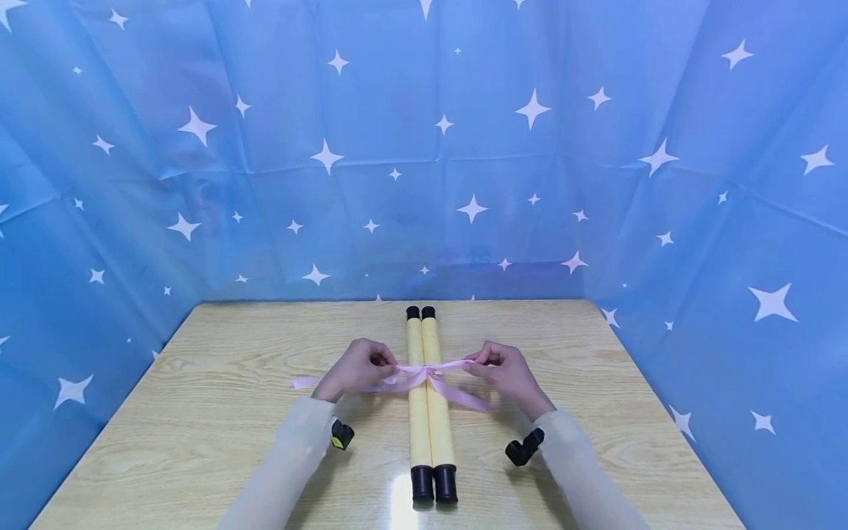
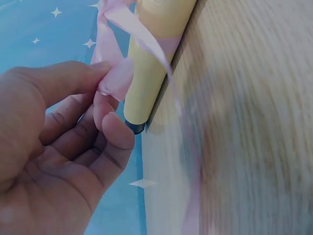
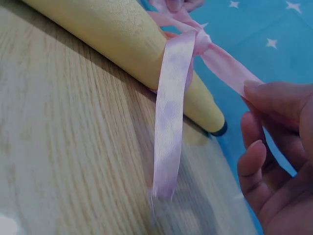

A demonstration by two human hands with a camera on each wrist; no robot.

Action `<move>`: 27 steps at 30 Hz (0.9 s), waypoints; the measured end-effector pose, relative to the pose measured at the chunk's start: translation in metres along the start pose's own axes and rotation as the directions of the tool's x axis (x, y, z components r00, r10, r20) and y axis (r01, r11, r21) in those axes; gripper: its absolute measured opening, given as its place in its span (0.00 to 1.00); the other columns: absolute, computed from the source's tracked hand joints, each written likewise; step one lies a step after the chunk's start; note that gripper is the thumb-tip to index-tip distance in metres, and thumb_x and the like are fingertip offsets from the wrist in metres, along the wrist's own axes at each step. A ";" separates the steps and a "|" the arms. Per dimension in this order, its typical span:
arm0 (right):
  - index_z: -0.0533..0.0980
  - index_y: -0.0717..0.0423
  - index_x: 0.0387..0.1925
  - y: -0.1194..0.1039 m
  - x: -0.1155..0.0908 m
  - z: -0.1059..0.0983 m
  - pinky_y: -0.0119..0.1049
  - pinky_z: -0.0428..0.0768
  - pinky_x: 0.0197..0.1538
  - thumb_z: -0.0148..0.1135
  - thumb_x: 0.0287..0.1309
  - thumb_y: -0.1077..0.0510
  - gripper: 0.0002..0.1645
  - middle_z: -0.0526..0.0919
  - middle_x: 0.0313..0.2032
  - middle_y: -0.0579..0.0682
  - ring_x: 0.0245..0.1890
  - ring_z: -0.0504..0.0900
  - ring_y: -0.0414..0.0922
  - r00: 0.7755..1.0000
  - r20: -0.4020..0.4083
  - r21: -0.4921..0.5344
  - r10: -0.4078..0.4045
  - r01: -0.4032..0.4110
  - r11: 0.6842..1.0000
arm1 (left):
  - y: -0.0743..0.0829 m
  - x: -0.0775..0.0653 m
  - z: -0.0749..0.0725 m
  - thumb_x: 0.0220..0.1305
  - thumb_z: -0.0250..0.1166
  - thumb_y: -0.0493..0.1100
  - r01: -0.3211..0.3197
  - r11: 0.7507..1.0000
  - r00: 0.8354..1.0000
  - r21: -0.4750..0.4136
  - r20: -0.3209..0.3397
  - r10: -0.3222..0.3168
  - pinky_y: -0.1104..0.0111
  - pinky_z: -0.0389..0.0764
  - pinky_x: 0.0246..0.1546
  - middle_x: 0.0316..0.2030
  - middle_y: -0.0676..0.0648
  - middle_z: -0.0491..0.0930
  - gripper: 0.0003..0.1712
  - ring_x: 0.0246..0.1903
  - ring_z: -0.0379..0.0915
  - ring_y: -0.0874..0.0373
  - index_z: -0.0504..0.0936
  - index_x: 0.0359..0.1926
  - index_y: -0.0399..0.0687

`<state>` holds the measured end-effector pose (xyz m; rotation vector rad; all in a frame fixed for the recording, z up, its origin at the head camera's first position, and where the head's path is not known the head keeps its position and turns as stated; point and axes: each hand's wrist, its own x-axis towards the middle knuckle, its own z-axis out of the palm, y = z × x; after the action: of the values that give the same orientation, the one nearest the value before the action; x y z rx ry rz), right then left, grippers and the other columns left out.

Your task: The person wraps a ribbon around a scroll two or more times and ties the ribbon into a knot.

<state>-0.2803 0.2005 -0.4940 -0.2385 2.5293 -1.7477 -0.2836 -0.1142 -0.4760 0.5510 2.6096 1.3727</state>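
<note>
Two pale yellow scrolls point(image 1: 433, 419) with black end caps lie side by side, pointing away from me. A pink ribbon point(image 1: 467, 399) goes around their middle and is knotted on top. My left hand point(image 1: 358, 368) pinches a ribbon loop left of the knot; in the left wrist view the folded loop point(image 2: 117, 81) sits between thumb and forefinger. On the other side, my right hand point(image 1: 506, 372) pinches another length of ribbon, stretched from the knot point(image 3: 201, 43) in the right wrist view. One loose ribbon tail point(image 3: 171, 117) hangs down there, its cut end frayed.
Everything lies on a light wood-grain table point(image 1: 232, 427). A blue curtain point(image 1: 411, 221) with white stars surrounds its back and sides. Another ribbon tail point(image 1: 305, 382) extends left past my left wrist. Small black devices point(image 1: 523, 447) sit at both wrists.
</note>
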 end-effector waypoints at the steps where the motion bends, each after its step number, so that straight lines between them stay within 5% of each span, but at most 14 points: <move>1: 0.76 0.55 0.25 0.001 -0.001 -0.001 0.30 0.74 0.30 0.77 0.57 0.55 0.16 0.91 0.41 0.47 0.38 0.85 0.43 1.000 -0.009 0.003 0.009 -0.008 1.000 | 0.000 0.000 0.000 0.66 0.68 0.34 0.005 1.000 1.000 0.001 -0.003 -0.005 0.72 0.78 0.30 0.29 0.48 0.84 0.04 0.28 0.76 0.61 0.88 0.33 0.44; 10: 0.80 0.57 0.29 0.013 -0.003 -0.011 0.29 0.68 0.26 0.78 0.55 0.53 0.15 0.92 0.40 0.48 0.23 0.70 0.40 0.997 -0.055 0.017 0.055 -0.054 0.998 | -0.003 -0.003 -0.001 0.65 0.69 0.34 0.041 0.999 0.999 0.034 -0.032 -0.040 0.71 0.77 0.28 0.28 0.49 0.83 0.05 0.27 0.75 0.60 0.88 0.32 0.46; 27: 0.80 0.61 0.26 0.032 -0.003 -0.017 0.31 0.69 0.25 0.81 0.50 0.55 0.17 0.87 0.27 0.45 0.22 0.71 0.39 0.990 -0.110 0.035 0.083 -0.080 0.996 | -0.017 0.001 0.004 0.65 0.68 0.33 -0.034 0.993 0.999 0.109 -0.031 0.038 0.72 0.79 0.28 0.28 0.50 0.82 0.05 0.27 0.75 0.60 0.87 0.32 0.44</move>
<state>-0.2828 0.2282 -0.5182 -0.0362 2.5451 -1.8155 -0.2875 -0.1193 -0.4925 0.5980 2.7266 1.2657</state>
